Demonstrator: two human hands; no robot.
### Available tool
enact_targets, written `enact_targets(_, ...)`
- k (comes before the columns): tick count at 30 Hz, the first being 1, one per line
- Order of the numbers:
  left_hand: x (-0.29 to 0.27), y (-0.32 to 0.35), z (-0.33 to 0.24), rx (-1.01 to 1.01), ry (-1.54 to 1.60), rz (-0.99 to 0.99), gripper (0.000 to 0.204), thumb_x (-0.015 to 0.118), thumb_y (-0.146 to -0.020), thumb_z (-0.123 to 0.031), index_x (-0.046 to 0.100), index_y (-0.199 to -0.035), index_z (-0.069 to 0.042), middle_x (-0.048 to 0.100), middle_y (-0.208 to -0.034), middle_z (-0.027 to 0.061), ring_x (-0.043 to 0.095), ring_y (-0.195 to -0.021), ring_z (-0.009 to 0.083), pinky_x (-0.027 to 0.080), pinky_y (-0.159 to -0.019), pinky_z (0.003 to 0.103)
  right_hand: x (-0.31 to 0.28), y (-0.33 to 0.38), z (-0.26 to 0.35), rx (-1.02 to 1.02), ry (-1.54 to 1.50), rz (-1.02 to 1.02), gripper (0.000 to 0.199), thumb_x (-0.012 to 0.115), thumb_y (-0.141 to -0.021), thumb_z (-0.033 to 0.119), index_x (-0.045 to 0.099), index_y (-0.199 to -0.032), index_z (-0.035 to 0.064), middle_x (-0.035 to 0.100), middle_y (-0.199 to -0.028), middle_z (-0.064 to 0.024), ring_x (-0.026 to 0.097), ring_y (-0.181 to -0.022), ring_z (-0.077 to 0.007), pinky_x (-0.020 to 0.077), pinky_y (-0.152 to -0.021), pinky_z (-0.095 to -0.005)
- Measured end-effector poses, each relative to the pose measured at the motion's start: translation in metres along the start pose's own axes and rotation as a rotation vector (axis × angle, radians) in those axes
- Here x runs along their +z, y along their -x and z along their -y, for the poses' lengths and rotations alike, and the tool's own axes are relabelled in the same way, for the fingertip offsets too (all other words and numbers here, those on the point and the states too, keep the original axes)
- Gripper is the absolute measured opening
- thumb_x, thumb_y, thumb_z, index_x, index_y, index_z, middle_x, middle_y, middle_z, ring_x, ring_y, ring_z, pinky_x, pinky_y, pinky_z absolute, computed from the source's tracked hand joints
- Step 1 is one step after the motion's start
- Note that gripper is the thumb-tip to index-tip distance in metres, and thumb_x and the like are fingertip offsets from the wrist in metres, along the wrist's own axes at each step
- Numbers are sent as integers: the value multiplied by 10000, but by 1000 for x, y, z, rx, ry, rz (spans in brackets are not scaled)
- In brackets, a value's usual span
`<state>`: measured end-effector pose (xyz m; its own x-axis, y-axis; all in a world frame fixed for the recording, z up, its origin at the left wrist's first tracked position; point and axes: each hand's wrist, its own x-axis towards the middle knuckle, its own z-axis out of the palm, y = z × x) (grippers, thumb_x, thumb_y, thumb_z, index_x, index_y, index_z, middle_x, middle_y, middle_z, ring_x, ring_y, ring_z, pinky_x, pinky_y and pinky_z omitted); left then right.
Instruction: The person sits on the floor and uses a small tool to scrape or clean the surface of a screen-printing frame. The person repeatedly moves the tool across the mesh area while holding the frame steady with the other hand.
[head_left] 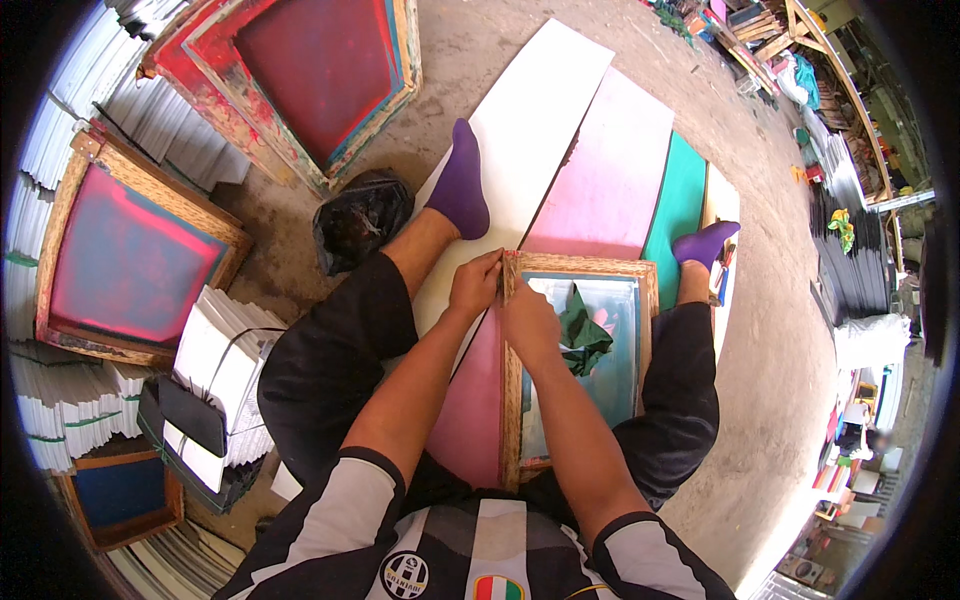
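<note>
A wooden-framed printing screen [512, 420] lies between my legs, its mesh bluish with a pale border. My left hand [474, 287] is closed at the frame's far left corner, its fingertips against the wood. Right beside it, my right hand [531, 322] is curled over the left bar; what its fingers hold, if anything, is hidden. On the mesh, just right of my right hand, rests a crumpled dark green cloth [584, 335].
Boards in white [530, 90], pink [610, 160] and green [680, 195] lie under my feet. More framed screens [140, 255] stand at left, near a black plastic bag [362, 220] and strapped white stacks [225, 350]. A screwdriver-like tool [724, 275] lies by my right foot.
</note>
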<state>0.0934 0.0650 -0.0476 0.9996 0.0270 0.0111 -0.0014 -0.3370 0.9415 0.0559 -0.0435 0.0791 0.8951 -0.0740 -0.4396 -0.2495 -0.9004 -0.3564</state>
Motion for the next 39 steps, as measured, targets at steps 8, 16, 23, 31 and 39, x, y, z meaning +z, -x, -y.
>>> enact_targets(8, 6, -4, 14, -10, -6, -1, 358, 576, -995, -146, 675, -1311, -11, 687, -1285, 220, 680, -1192, 331, 506, -1043, 381, 62, -14, -25, 3, -410, -171, 449, 502, -996, 222, 548, -1435, 139, 712, -1068, -293, 681, -1014, -503, 540, -894, -568)
enact_targets(16, 5, -3, 5, -32, 35, 17, 360, 575, -996, -145, 675, -1317, -17, 688, -1285, 219, 682, -1191, 328, 503, -1042, 384, 25, 6, -11, 2, -137, -146, 418, 507, -997, 243, 543, -1404, 156, 727, -1011, -284, 708, -963, -491, 560, -832, -588)
enact_targets(23, 6, -2, 11, -1, -19, -9, 363, 575, -998, -165, 676, -1315, -21, 690, -1272, 222, 684, -1180, 337, 514, -1023, 383, 19, 13, 9, 100, 17, -75, 375, 517, -963, 183, 605, -1287, 15, 733, -1007, -268, 709, -984, -461, 550, -886, -560)
enact_targets(31, 5, -3, 6, -41, -25, -9, 357, 582, -1001, -180, 682, -1310, -32, 708, -1231, 216, 707, -1134, 327, 533, -982, 375, 42, -6, -8, 32, -369, -266, 361, 531, -961, 128, 685, -1246, -31, 731, -1049, -273, 698, -1022, -468, 550, -879, -471)
enact_targets(39, 9, -4, 8, -55, 27, -15, 354, 585, -996, -149, 681, -1319, -40, 711, -1255, 203, 708, -1147, 287, 520, -1003, 359, 68, -22, -32, 25, -604, -249, 415, 533, -985, 132, 635, -1370, 13, 722, -1068, -304, 721, -1010, -435, 563, -886, -460)
